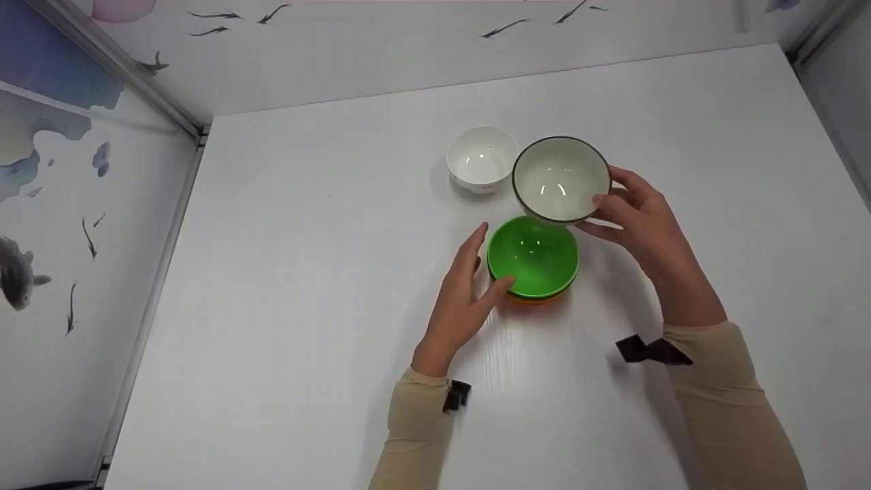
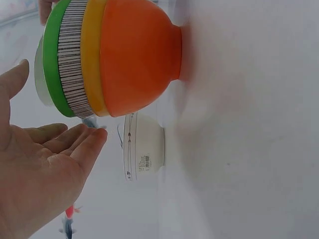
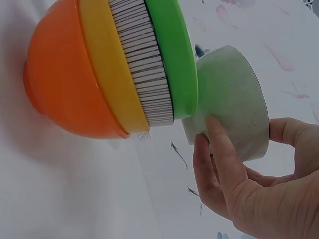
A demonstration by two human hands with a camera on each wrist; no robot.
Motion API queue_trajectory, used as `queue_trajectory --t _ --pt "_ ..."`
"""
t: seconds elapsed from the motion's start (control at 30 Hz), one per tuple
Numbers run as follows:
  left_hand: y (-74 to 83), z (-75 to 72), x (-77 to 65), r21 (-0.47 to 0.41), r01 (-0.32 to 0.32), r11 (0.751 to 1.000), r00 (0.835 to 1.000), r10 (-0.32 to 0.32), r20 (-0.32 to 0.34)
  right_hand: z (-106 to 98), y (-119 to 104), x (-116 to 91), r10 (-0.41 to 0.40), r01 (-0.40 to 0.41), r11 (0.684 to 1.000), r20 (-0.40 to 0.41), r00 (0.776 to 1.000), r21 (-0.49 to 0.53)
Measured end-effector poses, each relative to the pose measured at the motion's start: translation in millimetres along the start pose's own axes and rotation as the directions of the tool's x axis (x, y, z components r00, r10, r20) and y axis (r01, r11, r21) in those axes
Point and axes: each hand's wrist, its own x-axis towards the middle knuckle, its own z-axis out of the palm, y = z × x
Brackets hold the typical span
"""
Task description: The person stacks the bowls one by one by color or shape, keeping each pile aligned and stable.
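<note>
My right hand (image 1: 643, 221) grips an off-white bowl (image 1: 559, 173) with a dark rim, thumb over its edge and fingers beneath. That bowl is above the far edge of a stack of nested bowls. On top of the stack is a green bowl (image 1: 534, 255); the left wrist view shows a black-and-white striped bowl (image 2: 72, 57), a yellow bowl (image 2: 93, 57) and an orange bowl (image 2: 137, 57) below it. My left hand (image 1: 459, 306) is at the stack's left side, fingers extended and thumb by the green rim. Whether the thumb touches the rim I cannot tell.
Behind the stack, a small white bowl (image 1: 482, 158) with a patterned band stands upright on the white table (image 1: 306, 272). Panels with painted fish (image 1: 17, 272) border the table at the back and left.
</note>
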Motion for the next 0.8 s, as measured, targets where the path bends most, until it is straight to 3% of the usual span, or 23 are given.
queue_trajectory --t 0.23,0.43,0.8 --pt "6.8 -2.1 6.4 0.019 -0.030 0.999 0.999 0.031 -0.041 1.1 -2.5 -7.6 -0.014 0.014 1.000 0.026 1.000 -0.004" --pt "13.5 -2.2 13.7 0.027 -0.077 0.997 0.995 0.078 -0.063 3.5 -3.0 -14.0 -0.019 0.023 0.995 0.040 0.999 -0.101" --pt "20.5 0.6 16.6 -0.033 -0.154 0.988 0.983 0.150 -0.103 4.1 2.0 -21.1 -0.045 0.063 0.988 0.121 0.992 -0.144"
